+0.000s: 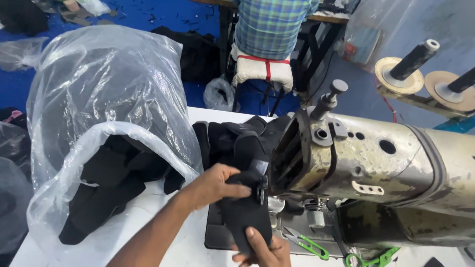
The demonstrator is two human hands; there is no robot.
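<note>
Close behind, bulging plastic bag, sewing machine.

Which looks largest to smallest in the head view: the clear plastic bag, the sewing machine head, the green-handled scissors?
1. clear plastic bag and sewing machine head: about alike, and the machine runs out of frame, so unranked.
2. green-handled scissors: clearly smallest.

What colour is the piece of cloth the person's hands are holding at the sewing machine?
Black. The head view shows the cloth piece held by the left hand and right hand.
</note>
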